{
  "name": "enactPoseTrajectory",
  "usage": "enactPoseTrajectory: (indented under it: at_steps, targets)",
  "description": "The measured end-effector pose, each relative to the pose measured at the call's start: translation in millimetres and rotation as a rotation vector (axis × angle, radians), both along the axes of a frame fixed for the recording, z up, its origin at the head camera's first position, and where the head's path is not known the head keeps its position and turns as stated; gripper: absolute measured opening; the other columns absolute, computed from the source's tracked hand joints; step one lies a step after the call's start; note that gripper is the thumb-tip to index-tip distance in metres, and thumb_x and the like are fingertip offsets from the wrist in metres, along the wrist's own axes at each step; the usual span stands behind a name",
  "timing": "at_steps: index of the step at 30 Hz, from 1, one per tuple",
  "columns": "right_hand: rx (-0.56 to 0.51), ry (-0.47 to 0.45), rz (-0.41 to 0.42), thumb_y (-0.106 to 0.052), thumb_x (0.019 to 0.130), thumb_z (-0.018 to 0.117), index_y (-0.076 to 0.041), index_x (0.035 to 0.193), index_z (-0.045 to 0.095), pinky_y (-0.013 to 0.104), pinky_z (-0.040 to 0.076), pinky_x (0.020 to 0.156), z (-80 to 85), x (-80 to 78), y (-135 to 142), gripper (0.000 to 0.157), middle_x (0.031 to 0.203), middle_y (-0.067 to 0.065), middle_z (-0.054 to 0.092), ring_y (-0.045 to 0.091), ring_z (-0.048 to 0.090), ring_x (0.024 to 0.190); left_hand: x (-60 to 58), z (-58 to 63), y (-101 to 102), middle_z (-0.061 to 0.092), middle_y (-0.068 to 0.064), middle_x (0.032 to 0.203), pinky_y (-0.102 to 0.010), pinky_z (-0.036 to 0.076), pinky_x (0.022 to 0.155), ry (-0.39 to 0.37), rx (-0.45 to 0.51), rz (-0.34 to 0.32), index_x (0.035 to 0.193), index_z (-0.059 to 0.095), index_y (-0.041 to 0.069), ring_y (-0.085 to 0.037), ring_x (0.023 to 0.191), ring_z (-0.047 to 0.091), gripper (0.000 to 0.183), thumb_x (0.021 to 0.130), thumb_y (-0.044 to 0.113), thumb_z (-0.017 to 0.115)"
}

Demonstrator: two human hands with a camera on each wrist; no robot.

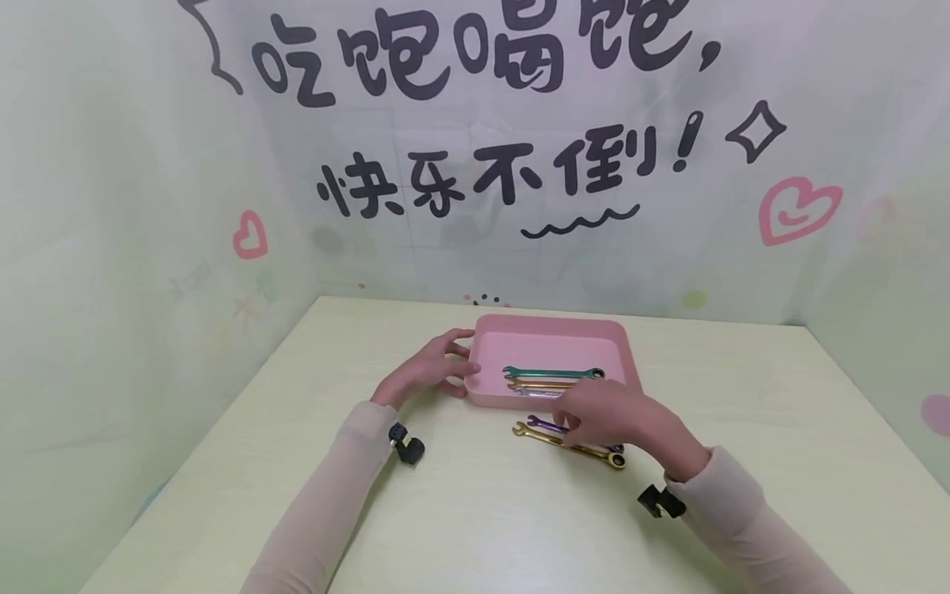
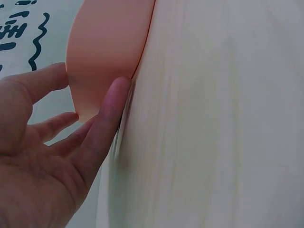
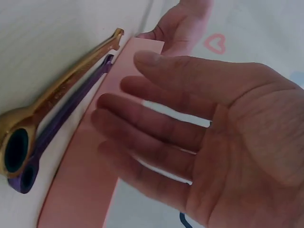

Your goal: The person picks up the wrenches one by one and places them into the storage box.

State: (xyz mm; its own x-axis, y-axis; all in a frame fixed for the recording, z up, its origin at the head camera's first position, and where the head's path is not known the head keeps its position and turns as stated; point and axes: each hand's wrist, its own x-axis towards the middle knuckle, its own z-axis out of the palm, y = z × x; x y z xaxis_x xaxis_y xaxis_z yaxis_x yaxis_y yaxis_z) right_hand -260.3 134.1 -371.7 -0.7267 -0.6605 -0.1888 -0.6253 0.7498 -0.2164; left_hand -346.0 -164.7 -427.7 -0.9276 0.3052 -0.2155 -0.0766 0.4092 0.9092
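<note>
My left hand is at the left end of a pink tray, its spread fingers touching the end wall in the left wrist view. My right hand hovers over the tray's front right part, fingers extended and holding nothing in the right wrist view. Inside the tray lie a green wrench, a gold wrench and a silver wrench, partly behind the right hand. On the table before the tray are a purple wrench and a larger gold wrench, both with ring ends.
The pale wooden table spreads around the tray. Behind it hangs a whitish printed curtain with dark characters and hearts, which also lines both sides. Each sleeve cuff carries a small black mount.
</note>
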Motion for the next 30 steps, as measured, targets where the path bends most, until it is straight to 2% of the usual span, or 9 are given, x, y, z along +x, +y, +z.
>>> enactPoseTrajectory:
  at_steps: [3, 6, 13, 17, 24, 30]
  targets:
    - [0.051, -0.036, -0.065, -0.022, 0.089, 0.081, -0.017, 0.095, 0.074, 0.030, 0.049, 0.069, -3.6, 2.3, -3.2, 0.010, 0.077, -0.009, 0.061, 0.011, 0.055, 0.075, 0.5, -1.2, -0.2, 0.047, -0.022, 0.149, -0.038, 0.068, 0.077, -0.005, 0.007, -0.002, 0.162, 0.030, 0.022, -0.031, 0.106, 0.071, 0.080, 0.096, 0.015, 0.074]
    - [0.080, -0.024, -0.091, -0.022, 0.088, 0.082, -0.018, 0.087, 0.072, 0.030, 0.046, 0.068, -8.0, 3.1, -4.9, 0.011, 0.075, -0.007, 0.060, 0.013, 0.054, 0.073, 1.4, -0.7, 0.0, 0.047, -0.022, 0.149, -0.037, 0.068, 0.077, -0.006, 0.004, -0.003, 0.162, 0.030, 0.022, -0.031, 0.106, 0.071, 0.080, 0.096, 0.015, 0.074]
    - [0.079, 0.076, -0.038, -0.016, 0.087, 0.081, -0.023, 0.070, 0.059, 0.025, 0.038, 0.063, -15.9, 3.4, -6.5, 0.029, 0.065, -0.009, 0.050, 0.009, 0.047, 0.065, 1.1, 1.7, 1.5, 0.048, -0.021, 0.149, -0.037, 0.068, 0.076, -0.007, -0.009, 0.003, 0.162, 0.031, 0.022, -0.028, 0.100, 0.071, 0.079, 0.096, 0.016, 0.074]
    - [0.070, 0.082, -0.031, -0.012, 0.086, 0.080, -0.022, 0.066, 0.058, 0.024, 0.035, 0.059, -17.2, 4.7, -8.0, 0.032, 0.060, -0.010, 0.045, 0.008, 0.044, 0.062, 0.5, 2.0, 2.1, 0.047, -0.022, 0.149, -0.037, 0.068, 0.076, -0.007, -0.008, -0.001, 0.162, 0.030, 0.021, -0.028, 0.101, 0.071, 0.079, 0.096, 0.017, 0.074]
    - [0.105, 0.082, -0.027, -0.004, 0.087, 0.075, -0.020, 0.065, 0.055, 0.024, 0.033, 0.059, -17.6, 6.9, -10.9, 0.034, 0.061, -0.009, 0.041, 0.009, 0.040, 0.062, 0.2, 4.0, 3.8, 0.048, -0.021, 0.149, -0.037, 0.068, 0.077, -0.003, -0.017, 0.006, 0.162, 0.031, 0.024, -0.029, 0.102, 0.071, 0.078, 0.097, 0.017, 0.074]
    - [0.107, 0.097, 0.017, 0.000, 0.088, 0.071, -0.017, 0.068, 0.054, 0.023, 0.029, 0.059, -18.0, 7.3, -12.1, 0.032, 0.063, -0.007, 0.034, 0.009, 0.035, 0.062, 0.8, 3.9, 2.3, 0.047, -0.021, 0.149, -0.037, 0.068, 0.076, -0.009, -0.011, 0.014, 0.162, 0.031, 0.023, -0.030, 0.103, 0.071, 0.079, 0.096, 0.016, 0.074]
